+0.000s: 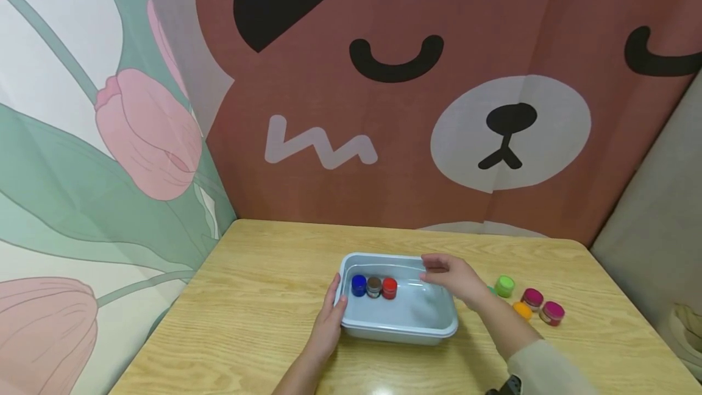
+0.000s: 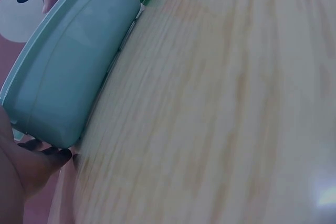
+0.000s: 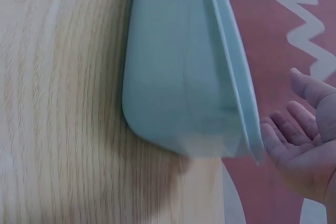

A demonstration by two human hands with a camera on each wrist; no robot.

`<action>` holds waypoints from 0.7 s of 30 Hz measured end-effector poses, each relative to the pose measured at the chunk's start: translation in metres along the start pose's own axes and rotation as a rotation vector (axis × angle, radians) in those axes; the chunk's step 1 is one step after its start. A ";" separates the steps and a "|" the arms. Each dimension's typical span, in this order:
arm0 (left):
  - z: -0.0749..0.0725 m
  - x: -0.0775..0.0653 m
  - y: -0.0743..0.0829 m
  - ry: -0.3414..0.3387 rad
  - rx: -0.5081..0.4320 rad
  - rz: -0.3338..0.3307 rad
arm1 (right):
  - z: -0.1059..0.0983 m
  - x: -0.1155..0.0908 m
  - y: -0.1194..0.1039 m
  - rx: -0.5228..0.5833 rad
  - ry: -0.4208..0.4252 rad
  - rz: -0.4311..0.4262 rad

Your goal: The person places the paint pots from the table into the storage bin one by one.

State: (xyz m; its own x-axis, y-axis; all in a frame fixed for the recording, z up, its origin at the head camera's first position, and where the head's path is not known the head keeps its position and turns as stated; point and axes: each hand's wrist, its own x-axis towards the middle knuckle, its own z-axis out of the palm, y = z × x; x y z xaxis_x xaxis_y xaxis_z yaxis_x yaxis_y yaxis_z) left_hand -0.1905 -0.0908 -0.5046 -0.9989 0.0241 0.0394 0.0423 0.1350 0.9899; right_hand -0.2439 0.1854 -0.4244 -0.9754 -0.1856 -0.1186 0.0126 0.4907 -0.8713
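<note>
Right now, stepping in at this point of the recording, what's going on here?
A person's left hand holds the left end of a pale blue tub on a wooden table. Their right hand is at its far right corner, holding nothing visible. Inside stand blue, brown and red jars in a row. To the tub's right are a light green jar, an orange jar, two magenta jars and a darker green jar, mostly hidden.
</note>
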 end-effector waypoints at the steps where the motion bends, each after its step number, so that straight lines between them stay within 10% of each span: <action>1: 0.000 0.000 0.000 0.001 0.003 -0.001 | -0.004 -0.002 0.002 0.009 0.007 0.003; 21: -0.001 -0.002 0.002 -0.005 -0.003 0.033 | -0.053 -0.068 0.048 -0.049 0.130 0.059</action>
State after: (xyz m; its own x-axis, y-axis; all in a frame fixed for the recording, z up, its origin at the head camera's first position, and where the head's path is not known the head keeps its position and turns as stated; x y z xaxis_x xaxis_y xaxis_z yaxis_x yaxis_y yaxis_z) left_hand -0.1887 -0.0912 -0.5024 -0.9969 0.0335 0.0710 0.0748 0.1307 0.9886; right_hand -0.1886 0.2664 -0.4327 -0.9936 -0.0452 -0.1031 0.0626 0.5387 -0.8401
